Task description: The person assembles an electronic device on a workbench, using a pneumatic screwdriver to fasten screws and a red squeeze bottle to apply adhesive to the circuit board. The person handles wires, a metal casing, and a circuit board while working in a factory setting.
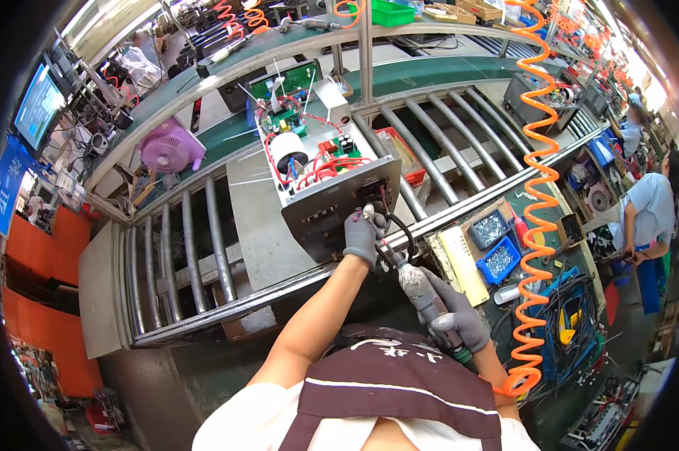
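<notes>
An electrical unit with an open top (326, 98) sits on the roller line, its dark front panel (332, 210) facing me. Red wires, circuit boards and a white cylinder show inside it. My left hand (360, 234), in a grey glove, is at the panel's right part, beside a black cable (408, 233) that loops out from there. Its fingers are pinched together; what they hold is hidden. My right hand (459, 316), also gloved, is wrapped round a pneumatic screwdriver (420, 292). The tool's front end points up toward the panel, close below my left hand.
Right of me, a blue bin of screws (499, 261), a dark tray (488, 228) and a yellow strip (461, 263) lie on a bench. An orange coiled hose (538, 161) hangs down there. Left stands a purple fan (166, 146). Several people work at far right.
</notes>
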Tool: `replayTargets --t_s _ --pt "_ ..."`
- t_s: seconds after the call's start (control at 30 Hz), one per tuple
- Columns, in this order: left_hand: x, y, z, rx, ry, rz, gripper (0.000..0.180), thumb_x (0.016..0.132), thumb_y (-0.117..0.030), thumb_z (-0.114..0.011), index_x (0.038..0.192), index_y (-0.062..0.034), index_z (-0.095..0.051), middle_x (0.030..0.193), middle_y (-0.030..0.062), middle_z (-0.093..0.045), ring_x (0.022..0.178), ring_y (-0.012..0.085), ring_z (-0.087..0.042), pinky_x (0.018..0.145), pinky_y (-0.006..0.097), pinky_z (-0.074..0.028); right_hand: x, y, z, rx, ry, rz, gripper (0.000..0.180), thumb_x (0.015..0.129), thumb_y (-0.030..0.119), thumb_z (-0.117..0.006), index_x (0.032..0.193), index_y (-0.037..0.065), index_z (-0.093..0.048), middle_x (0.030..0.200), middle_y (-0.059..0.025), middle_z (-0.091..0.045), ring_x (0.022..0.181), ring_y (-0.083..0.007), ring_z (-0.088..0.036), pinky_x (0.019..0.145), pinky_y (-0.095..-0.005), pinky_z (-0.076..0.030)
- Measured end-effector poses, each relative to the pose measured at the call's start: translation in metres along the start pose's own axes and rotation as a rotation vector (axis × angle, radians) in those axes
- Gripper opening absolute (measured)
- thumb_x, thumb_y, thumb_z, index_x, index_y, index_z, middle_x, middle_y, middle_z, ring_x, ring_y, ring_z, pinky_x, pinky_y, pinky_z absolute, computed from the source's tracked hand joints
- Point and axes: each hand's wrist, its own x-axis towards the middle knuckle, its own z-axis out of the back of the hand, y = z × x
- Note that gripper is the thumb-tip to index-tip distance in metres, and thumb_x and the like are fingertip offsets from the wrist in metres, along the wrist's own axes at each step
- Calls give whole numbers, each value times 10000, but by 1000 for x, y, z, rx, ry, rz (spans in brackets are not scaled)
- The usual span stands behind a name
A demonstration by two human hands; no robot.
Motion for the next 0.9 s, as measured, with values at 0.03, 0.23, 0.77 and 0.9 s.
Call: replayTargets --t_s 0.03,0.23,0.77,0.9 --pt "-1 4 -2 42 -36 -65 214 944 -260 -477 879 -73 -559 581 17 -512 429 102 -429 380 238 -308 1 -2 -1 -4 -3 18 1047 512 254 -674 1437 52 -227 1063 -70 -530 791 -133 -516 704 -230 -428" --pt "0 15 -6 102 -64 -215 240 949 -288 -481 907 -67 -563 568 -16 -454 441 69 -384 387 220 -281 4 -2 -3 -16 -3 19 1018 536 249 -657 1438 54 -227 1078 -77 -530 793 -130 -516 710 -227 -429" --pt "15 28 -13 -135 45 -72 165 925 -202 -481 860 -66 -547 626 9 -501 516 104 -482 475 241 -412 37 -12 8 122 -52 97 935 590 251 -629 1419 49 -249 796 -74 -557 564 -103 -524 488 -202 -431" --pt "29 33 -4 -342 61 62 153 899 -183 -508 825 -54 -543 652 44 -511 567 150 -510 537 275 -447 38 -13 6 120 -64 101 928 586 215 -626 1417 39 -250 803 -78 -557 586 -104 -525 500 -200 -430"
